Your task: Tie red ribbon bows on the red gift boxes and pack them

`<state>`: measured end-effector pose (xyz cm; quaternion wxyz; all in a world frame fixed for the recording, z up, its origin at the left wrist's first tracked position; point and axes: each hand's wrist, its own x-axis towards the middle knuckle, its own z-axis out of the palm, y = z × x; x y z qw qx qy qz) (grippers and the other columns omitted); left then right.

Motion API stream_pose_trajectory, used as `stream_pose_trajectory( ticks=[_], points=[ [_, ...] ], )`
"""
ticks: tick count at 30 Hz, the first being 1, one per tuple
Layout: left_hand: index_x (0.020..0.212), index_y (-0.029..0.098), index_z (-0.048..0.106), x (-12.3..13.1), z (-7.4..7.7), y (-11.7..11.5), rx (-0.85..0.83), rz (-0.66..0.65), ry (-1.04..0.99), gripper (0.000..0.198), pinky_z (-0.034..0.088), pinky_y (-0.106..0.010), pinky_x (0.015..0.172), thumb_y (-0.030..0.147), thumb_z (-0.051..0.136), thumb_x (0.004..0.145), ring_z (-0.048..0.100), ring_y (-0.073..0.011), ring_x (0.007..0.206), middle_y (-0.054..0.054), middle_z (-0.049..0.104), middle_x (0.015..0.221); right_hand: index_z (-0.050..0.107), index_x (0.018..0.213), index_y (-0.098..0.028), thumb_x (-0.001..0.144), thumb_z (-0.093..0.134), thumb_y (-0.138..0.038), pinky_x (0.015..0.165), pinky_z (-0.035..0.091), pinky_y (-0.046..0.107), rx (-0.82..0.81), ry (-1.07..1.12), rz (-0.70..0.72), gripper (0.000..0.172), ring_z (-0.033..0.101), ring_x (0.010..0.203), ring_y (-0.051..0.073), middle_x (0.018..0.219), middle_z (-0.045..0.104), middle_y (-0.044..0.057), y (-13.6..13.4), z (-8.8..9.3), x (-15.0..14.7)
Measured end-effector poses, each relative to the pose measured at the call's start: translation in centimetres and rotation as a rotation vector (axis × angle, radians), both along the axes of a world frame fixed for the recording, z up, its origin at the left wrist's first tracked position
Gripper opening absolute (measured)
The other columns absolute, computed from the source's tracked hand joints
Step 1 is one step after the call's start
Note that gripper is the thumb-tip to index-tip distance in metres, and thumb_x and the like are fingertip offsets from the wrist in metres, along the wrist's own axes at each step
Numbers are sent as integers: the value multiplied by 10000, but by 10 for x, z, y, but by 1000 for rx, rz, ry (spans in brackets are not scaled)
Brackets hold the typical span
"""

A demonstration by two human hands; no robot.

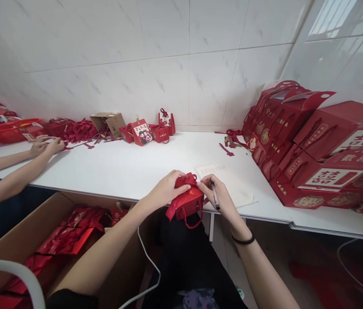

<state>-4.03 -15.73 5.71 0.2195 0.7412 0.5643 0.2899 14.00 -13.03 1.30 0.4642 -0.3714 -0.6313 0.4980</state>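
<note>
A small red gift box [189, 207] with a ribbon bow [190, 180] on top and a twisted cord handle hangs at the table's front edge, above my lap. My left hand [169, 189] grips it from the left, thumb across the top by the bow. From the right, my right hand [215, 193] pinches at the ribbon side of the box and also carries a pen [215, 195] between its fingers. Behind that hand lies a sheet of paper [233, 184] with handwritten lines. The fingertips under the box are partly hidden.
Red gift boxes [313, 150] are stacked at the right. Along the wall stand small boxes [142, 132], a brown carton [107, 123] and a red ribbon pile [83, 130]. A large carton [68, 201] of ribboned boxes is below left. A co-worker's hands [47, 146] work at far left.
</note>
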Motion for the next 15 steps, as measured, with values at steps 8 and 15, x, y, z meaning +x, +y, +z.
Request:
stream_pose_trajectory(
  ticks=[8,15],
  points=[
    [764,202,534,-4,6,12,49,-7,8,145,433,-354,895,346,549,773,568,-197,976,-35,569,1072,494,793,-196,614,705,-551,491,554,264,-166,143,27,450,421,536,92,580,358,-78,1,7,-2],
    [766,193,546,-5,-5,7,34,34,-125,81,411,-379,956,272,548,751,549,-198,1055,-61,552,1157,504,823,-193,666,680,-525,553,509,284,-147,124,77,407,426,555,108,584,386,-70,-7,9,1]
  ],
)
